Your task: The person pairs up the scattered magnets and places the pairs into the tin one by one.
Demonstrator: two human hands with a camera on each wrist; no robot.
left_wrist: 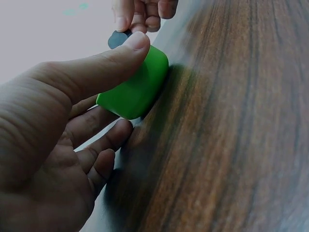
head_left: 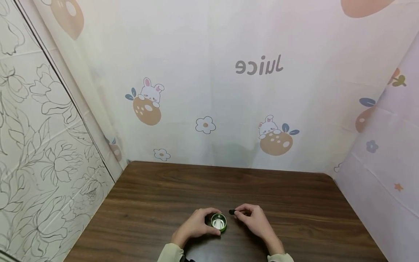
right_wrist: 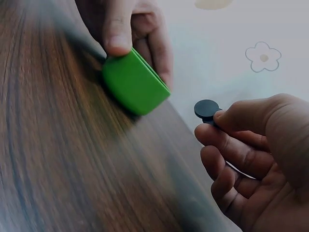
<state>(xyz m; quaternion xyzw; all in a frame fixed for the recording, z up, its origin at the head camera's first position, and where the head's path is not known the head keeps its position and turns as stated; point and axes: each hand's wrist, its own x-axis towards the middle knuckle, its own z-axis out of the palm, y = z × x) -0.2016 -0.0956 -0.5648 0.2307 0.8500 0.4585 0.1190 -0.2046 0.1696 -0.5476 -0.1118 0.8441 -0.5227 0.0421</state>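
A small round green tin (head_left: 223, 228) with a shiny metal inside stands on the table, its mouth facing up. My left hand (head_left: 198, 222) grips it from the left between thumb and fingers; in the left wrist view the thumb lies along the green wall (left_wrist: 145, 87). Just right of the tin, my right hand (head_left: 255, 220) pinches a small black piece with a flat round head (right_wrist: 206, 108) between thumb and forefinger. That black piece is apart from the tin. Something pale lies across the tin's inside; its kind is unclear.
The dark wood-grain table (head_left: 157, 196) reaches back to a pale printed curtain (head_left: 209, 91). A flower-patterned panel (head_left: 49, 145) stands along the left side, and another printed curtain (head_left: 392, 163) hangs on the right.
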